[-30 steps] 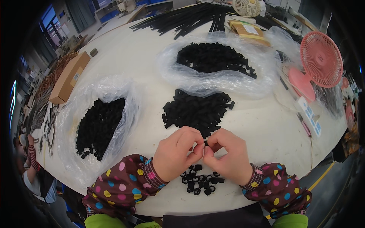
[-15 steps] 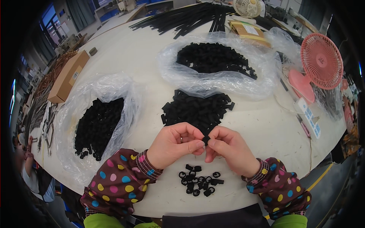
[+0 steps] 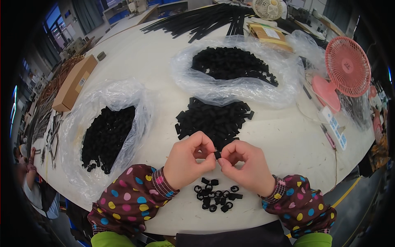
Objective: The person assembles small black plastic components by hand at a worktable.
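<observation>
Between my two hands is one small black fabric loop (image 3: 217, 155), held over the table. My left hand (image 3: 190, 159) pinches its left side with thumb and forefinger. From the other side, the thumb and forefinger of my right hand (image 3: 245, 165) close on its right edge. Just beyond my fingers lies a heap of small black fabric pieces (image 3: 214, 120). Nearer to me, below my hands, several black loops (image 3: 212, 195) are scattered, some standing with their round openings showing.
Clear plastic bags of black pieces lie at the left (image 3: 108, 138) and far middle (image 3: 230, 62). A cardboard box (image 3: 75, 84) is far left, black strips (image 3: 201, 20) at the back. A pink fan (image 3: 348, 66) and a pink-handled tool (image 3: 328, 136) are at the right.
Both hands have shifted slightly toward me, and the black loop between them has moved a little left and nearer. My fingers have turned it so a flatter face shows.
</observation>
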